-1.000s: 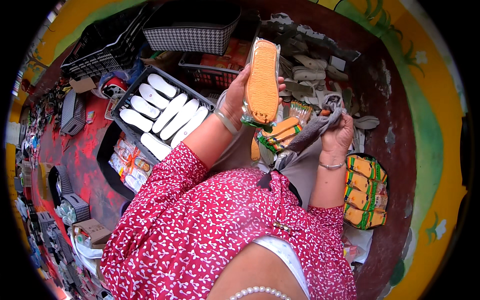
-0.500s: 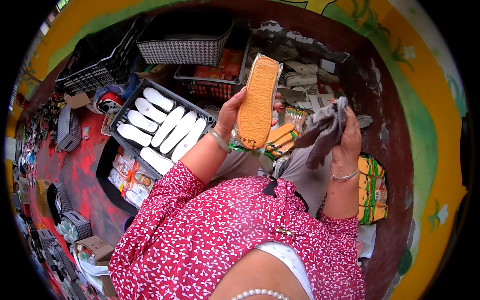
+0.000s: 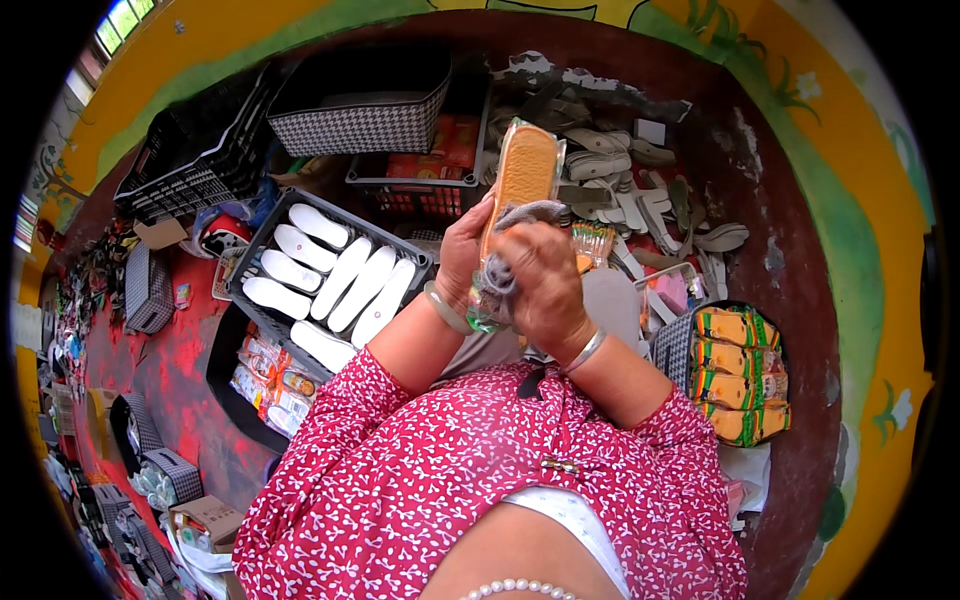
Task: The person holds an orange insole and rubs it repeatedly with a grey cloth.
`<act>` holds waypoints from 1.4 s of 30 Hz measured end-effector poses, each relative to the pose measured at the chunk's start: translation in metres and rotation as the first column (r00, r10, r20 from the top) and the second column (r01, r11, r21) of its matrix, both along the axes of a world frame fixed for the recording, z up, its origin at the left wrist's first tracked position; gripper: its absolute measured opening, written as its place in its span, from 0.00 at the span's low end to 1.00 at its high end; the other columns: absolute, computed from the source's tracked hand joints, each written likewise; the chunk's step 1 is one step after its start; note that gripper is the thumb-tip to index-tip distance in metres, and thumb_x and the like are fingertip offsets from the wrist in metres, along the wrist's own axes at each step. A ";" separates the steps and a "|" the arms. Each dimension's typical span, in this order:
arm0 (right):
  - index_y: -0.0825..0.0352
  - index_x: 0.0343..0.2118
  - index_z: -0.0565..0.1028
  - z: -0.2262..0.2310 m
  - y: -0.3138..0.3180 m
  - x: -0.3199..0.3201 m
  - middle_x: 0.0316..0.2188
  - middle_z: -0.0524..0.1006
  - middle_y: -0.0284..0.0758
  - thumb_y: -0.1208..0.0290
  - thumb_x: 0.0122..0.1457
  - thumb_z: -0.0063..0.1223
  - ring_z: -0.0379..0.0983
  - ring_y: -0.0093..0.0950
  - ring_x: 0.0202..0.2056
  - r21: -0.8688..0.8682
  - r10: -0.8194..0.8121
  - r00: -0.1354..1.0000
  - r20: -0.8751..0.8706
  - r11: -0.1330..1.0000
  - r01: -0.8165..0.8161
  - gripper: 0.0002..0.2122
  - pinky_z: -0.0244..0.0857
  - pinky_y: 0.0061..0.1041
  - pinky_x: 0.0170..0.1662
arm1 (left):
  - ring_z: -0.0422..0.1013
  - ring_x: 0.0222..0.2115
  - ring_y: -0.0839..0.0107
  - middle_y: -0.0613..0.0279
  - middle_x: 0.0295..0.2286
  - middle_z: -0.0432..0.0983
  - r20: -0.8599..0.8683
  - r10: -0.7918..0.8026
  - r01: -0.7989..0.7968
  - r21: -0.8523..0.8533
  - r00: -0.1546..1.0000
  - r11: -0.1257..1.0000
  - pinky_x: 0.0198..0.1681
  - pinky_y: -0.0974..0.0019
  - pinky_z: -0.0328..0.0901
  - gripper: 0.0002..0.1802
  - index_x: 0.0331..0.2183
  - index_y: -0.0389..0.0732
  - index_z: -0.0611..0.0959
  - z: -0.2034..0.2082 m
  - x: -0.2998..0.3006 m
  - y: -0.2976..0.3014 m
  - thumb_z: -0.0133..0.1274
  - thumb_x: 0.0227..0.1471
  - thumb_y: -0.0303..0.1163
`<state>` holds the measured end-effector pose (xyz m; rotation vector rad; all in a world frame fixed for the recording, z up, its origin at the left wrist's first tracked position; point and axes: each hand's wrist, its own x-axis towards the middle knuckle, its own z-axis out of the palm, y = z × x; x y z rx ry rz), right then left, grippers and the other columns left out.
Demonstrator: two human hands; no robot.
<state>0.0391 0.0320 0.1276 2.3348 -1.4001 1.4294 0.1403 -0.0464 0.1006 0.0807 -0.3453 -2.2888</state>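
My left hand [image 3: 462, 255] is closed around the side of a pack of orange insoles [image 3: 528, 165] in clear plastic, held tilted up in front of my chest. Bunched in my right hand [image 3: 552, 280] is a grey cloth [image 3: 530, 212], pressed against the face of the pack. The cloth and my right hand cover the pack's middle and much of its lower part. The green printed lower end of the wrapper shows below my hands.
White insoles [image 3: 345, 277] lie in a dark crate [image 3: 425, 270] at the left. Packed orange insoles [image 3: 728, 358] fill a houndstooth basket [image 3: 672, 350] at the right. Ahead are another houndstooth basket [image 3: 355, 130] and a heap of loose grey-white insoles [image 3: 640, 200]. Wrapped packets [image 3: 270, 375] sit in a black tub.
My right hand has moved left with the grey cloth, from beside the pack onto its face. The pack in my left hand has stayed nearly in place, slightly lower at its top.
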 end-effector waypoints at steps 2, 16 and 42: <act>0.65 0.46 0.70 -0.018 0.010 -0.006 0.45 0.69 0.39 0.77 0.42 0.52 0.64 0.38 0.49 0.041 0.116 0.993 0.016 0.992 -0.117 0.22 0.52 0.37 0.55 | 0.66 0.44 0.51 0.43 0.46 0.65 0.016 -0.065 0.066 -0.106 0.998 0.992 0.48 0.50 0.62 0.26 0.54 0.39 0.62 -0.007 -0.001 0.003 0.31 0.58 0.42; 0.60 0.53 0.64 -0.009 -0.016 -0.070 0.56 0.59 0.43 0.69 0.50 0.50 0.49 0.41 0.60 0.132 -0.335 0.941 0.042 0.936 0.327 0.24 0.37 0.41 0.61 | 0.66 0.47 0.63 0.53 0.47 0.67 0.175 -0.200 0.217 -0.089 0.964 0.972 0.52 0.61 0.60 0.24 0.53 0.38 0.63 -0.040 -0.041 0.032 0.35 0.58 0.41; 0.62 0.56 0.59 -0.022 0.000 -0.079 0.56 0.57 0.48 0.81 0.50 0.42 0.54 0.43 0.57 0.161 -0.199 0.908 0.368 0.976 0.148 0.26 0.48 0.37 0.58 | 0.57 0.54 0.65 0.56 0.53 0.58 0.178 0.101 -0.029 -0.367 0.979 0.930 0.58 0.64 0.50 0.30 0.57 0.38 0.55 -0.005 -0.055 0.043 0.41 0.55 0.38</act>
